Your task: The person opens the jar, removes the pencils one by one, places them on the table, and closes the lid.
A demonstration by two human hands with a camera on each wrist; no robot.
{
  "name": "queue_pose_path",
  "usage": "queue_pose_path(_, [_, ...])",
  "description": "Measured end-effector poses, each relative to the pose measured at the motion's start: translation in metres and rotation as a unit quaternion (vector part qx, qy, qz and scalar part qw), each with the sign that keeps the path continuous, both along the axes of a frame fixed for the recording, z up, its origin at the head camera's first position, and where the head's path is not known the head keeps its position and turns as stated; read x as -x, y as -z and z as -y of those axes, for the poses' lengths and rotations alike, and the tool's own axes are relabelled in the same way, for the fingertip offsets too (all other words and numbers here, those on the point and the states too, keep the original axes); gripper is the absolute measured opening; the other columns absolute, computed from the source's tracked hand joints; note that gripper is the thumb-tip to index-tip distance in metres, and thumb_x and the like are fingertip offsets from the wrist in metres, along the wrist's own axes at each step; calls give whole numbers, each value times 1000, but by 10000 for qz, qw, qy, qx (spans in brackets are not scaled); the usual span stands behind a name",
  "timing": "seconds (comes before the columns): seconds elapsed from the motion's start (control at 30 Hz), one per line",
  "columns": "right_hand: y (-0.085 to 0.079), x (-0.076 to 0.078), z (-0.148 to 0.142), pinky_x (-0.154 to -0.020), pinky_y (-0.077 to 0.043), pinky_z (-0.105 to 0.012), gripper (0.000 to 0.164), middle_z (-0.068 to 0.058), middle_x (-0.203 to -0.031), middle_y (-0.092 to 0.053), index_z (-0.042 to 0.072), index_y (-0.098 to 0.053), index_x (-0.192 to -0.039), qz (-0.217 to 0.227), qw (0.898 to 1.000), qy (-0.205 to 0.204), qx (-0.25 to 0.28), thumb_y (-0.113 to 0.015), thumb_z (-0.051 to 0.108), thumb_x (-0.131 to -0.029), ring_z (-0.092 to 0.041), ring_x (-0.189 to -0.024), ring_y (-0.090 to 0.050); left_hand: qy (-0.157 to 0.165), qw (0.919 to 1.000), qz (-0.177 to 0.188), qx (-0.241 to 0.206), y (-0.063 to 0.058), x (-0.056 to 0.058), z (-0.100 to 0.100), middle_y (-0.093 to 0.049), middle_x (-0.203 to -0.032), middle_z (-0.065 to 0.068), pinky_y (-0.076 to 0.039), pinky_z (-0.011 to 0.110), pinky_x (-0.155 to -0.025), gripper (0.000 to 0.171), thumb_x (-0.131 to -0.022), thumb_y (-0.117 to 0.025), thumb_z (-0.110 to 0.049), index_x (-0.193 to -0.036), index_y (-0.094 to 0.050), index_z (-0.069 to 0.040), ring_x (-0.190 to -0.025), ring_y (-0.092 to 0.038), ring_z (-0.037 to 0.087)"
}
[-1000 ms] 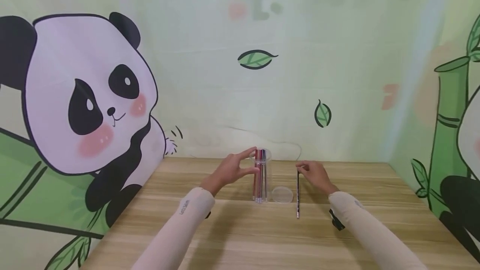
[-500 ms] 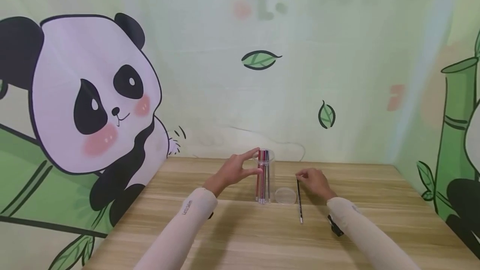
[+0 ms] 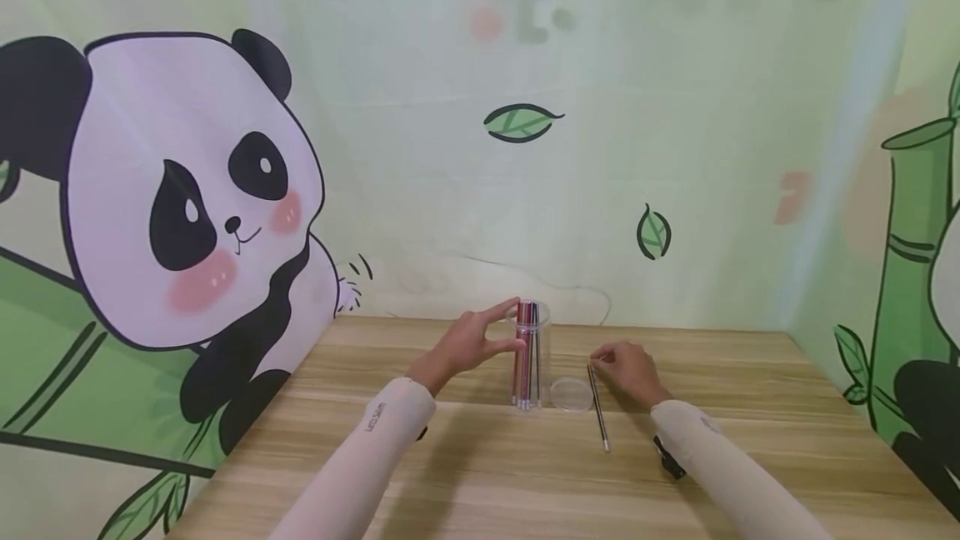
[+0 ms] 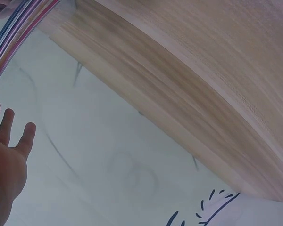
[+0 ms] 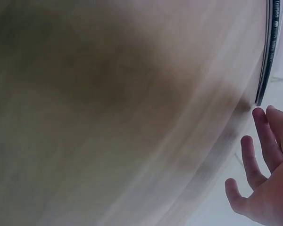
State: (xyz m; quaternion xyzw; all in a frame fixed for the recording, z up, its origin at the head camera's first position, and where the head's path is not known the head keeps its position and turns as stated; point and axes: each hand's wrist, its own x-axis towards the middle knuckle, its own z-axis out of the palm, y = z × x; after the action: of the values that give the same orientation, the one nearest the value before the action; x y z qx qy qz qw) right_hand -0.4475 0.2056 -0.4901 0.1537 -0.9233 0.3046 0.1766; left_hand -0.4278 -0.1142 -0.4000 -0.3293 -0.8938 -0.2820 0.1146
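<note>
A clear plastic tube [image 3: 545,365] stands upright on the table, holding several red and dark pencils [image 3: 527,369]. My left hand [image 3: 467,343] grips the tube from its left side, index finger at the rim and thumb lower down. In the left wrist view the pencils [image 4: 19,35] cross the top left corner, above the spread fingers of that hand [image 4: 7,165]. A single dark pencil [image 3: 599,415] lies on the table to the right of the tube. My right hand [image 3: 628,369] is at its far end, and in the right wrist view the fingertips appear just off the pencil [image 5: 269,52].
A round clear lid [image 3: 572,394] lies between the tube and the single pencil. The wooden table [image 3: 712,407] ends at a cloth backdrop [image 3: 420,190] printed with pandas, leaves and bamboo.
My right hand has come down to the table, and the pencil it held up now lies flat, slightly turned. My left hand has kept its grip on the tube.
</note>
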Motion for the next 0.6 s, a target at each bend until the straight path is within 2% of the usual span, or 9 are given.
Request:
queue_pose_path(0.17, [2, -2, 0, -83, -58, -51, 13, -14, -96, -79, 2, -80, -101, 57, 10000, -32, 17, -76, 12, -95, -32, -90, -75, -44, 10000, 54, -12, 1, 0, 0, -59, -148, 8, -43, 48, -115, 81, -93, -78, -40, -162, -39, -22, -133, -59, 31])
queue_pose_path(0.33, [1, 0, -3, -82, -59, -50, 14, -14, -97, -79, 2, -80, -102, 35, 9999, 34, 110, -76, 13, -95, -32, -91, -75, -3, 10000, 56, -4, 0, 0, -1, -58, -148, 12, -43, 50, -114, 81, -94, -77, -41, -162, -39, -21, -135, -58, 33])
queue_pose_path(0.47, [-6, 3, -4, -84, -58, -51, 14, -13, -99, -79, 2, -80, -102, -54, 9999, -18, 136, -76, 14, -95, -32, -92, -75, 11, 10000, 71, -8, -1, -1, -2, -58, -148, 13, -42, 50, -114, 81, -93, -78, -41, -161, -39, -20, -135, -57, 33])
queue_pose_path(0.6, [-21, 6, -1, -84, -59, -49, 18, -12, -99, -79, 2, -79, -106, -226, 9996, -190, -6, -75, 17, -97, -31, -93, -76, -27, 10000, 76, 9, -2, -2, -1, -57, -149, 11, -43, 48, -114, 80, -94, -78, -40, -161, -40, -20, -135, -58, 32])
